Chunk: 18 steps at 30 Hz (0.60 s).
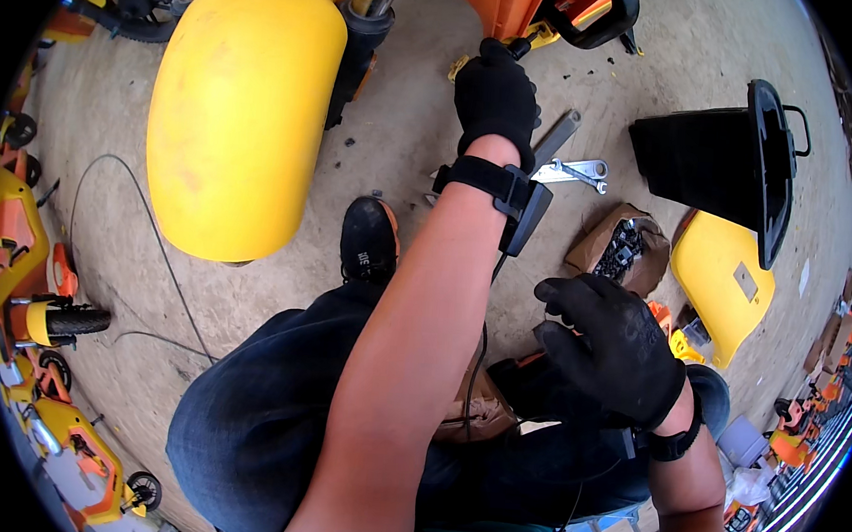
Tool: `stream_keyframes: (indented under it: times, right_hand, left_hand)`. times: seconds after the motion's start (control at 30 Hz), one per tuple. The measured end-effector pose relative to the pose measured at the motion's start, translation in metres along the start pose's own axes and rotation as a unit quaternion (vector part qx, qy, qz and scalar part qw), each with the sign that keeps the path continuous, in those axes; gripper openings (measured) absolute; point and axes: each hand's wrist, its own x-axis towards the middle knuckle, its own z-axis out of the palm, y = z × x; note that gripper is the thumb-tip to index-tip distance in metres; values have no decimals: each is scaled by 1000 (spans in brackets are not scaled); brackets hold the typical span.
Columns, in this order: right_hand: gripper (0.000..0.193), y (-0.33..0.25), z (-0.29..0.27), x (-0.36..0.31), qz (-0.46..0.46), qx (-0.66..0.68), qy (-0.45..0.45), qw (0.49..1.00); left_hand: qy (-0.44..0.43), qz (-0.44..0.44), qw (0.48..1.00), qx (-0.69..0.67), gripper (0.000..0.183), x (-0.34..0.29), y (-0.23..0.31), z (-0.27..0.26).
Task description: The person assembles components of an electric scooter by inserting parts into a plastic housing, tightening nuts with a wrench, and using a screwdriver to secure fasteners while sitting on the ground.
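My left hand (498, 97), in a black glove, reaches far forward to the lower end of an orange panel (500, 5). Its fingers are closed at a small dark part there; what they grip is hidden. My right hand (623, 354), also gloved in black, hovers above my right knee with its fingers bent, thumb apart from them, and nothing visible between. Just beyond it sits a brown paper bag (656, 265) of small dark metal hardware (622, 247). Near my left wrist, a wrench (589, 183) and a grey bar-like tool (559, 133) lie on the floor.
A large yellow fender (245, 109) on a fork stands at the left front. On the right, a black bin (696, 156) lies near a yellow panel (722, 284). A thin cable (168, 255) curves over the concrete floor. Yellow and orange vehicles (78, 450) line the left edge.
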Motion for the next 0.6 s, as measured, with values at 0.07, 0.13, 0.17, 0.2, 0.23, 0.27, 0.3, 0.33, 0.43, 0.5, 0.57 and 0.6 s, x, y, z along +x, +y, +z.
stream_keyframes:
  times: [0.07,0.13,0.17,0.2,0.23,0.27,0.3,0.33,0.43,0.5,0.57,0.6]
  right_hand:
    - [32,2,-1,1,13,6,-2,1000]
    - [32,3,-2,1,1,6,7,1000]
    - [32,4,-2,1,7,-3,3,1000]
    - [32,4,-3,0,-5,1,11,1000]
    - [32,4,-4,0,-8,-2,13,1000]
    - [32,4,-4,-1,-7,-9,11,1000]
    - [32,4,-5,-2,-13,-4,16,1000]
    - [32,3,-5,-3,-13,-3,18,1000]
    - [32,2,-7,-6,-12,-1,24,1000]
    - [33,2,-7,-7,-12,2,29,1000]
    - [33,2,-7,-8,-4,9,28,1000]
    - [33,2,-7,-8,-13,7,33,999]
  left_hand:
    - [26,16,1000,-6,46,-2,4,4]
    - [43,-3,998,-34,43,-8,5,9]
    - [52,-1,998,-43,39,-11,4,9]
    - [52,2,997,-52,36,-14,3,9]
    - [61,27,996,-62,35,-16,1,9]
    - [44,42,997,-46,33,-19,-1,9]
    - [35,79,996,-32,32,-20,-3,9]
    - [28,121,992,-18,31,-23,-6,9]
    - [25,163,986,7,22,-25,-10,8]
    - [3,153,988,15,18,-27,-12,5]
    - [7,184,981,65,15,-27,-14,1]
    - [8,182,980,80,14,-26,-14,-1]
